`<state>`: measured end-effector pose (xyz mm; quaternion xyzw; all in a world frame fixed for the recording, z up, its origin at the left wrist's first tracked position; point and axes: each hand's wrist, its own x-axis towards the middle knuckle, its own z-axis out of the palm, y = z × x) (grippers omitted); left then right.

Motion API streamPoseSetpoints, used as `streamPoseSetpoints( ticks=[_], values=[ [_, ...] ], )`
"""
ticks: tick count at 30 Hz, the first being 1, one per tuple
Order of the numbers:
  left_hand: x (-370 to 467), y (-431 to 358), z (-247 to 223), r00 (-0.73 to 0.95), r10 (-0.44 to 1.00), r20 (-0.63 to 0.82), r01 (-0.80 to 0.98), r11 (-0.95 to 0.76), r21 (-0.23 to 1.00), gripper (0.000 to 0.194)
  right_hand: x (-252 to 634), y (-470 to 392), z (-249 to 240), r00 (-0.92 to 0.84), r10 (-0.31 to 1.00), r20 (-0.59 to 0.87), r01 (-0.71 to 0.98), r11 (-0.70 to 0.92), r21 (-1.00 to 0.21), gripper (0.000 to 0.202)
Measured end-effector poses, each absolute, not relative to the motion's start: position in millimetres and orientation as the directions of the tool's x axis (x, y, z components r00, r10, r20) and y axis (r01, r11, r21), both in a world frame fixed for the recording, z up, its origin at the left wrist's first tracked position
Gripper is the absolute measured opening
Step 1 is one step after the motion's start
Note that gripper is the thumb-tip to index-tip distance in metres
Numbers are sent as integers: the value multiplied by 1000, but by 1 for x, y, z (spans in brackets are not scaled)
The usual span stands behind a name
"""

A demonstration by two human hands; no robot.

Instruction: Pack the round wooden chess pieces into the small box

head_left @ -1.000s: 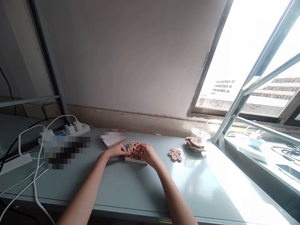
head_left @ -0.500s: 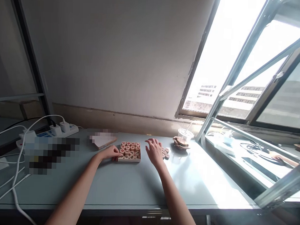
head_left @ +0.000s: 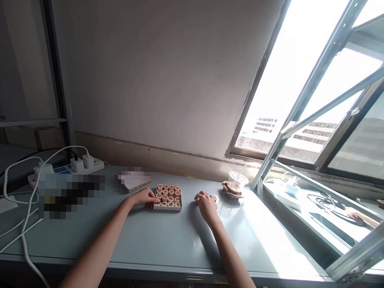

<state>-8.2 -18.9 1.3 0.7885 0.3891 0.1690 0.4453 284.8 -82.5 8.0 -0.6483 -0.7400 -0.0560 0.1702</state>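
A small wooden box (head_left: 167,207) holds several round wooden chess pieces (head_left: 168,194) in rows. My left hand (head_left: 145,197) rests against the box's left edge, fingertips touching it. To the right of the box, my right hand (head_left: 205,203) lies curled over a pile of loose round pieces (head_left: 215,198), hiding most of them. Whether a piece is gripped under the fingers I cannot tell.
A plastic cup with a straw (head_left: 237,181) stands on a brown holder at the back right. The box lid (head_left: 134,183) lies left of the box. A power strip (head_left: 68,167) with white cables sits far left. An open window frame (head_left: 310,85) rises at right.
My right hand left the box, moved right and came down over the loose pieces. My left hand stayed at the box's left edge. The view swung right.
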Motion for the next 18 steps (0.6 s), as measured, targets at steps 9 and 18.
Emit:
streamPoseSetpoints(
  ticks=[9, 18],
  values=[
    [-11, -15, 2, 659, 746, -94, 467, -308, 829, 43, 298, -74, 5, -150, 953, 261, 854, 259, -452, 31],
    [-12, -13, -3, 656, 748, -105, 458, -283, 843, 42, 240, -65, 16, -160, 801, 577, 607, 541, -582, 15]
  ],
)
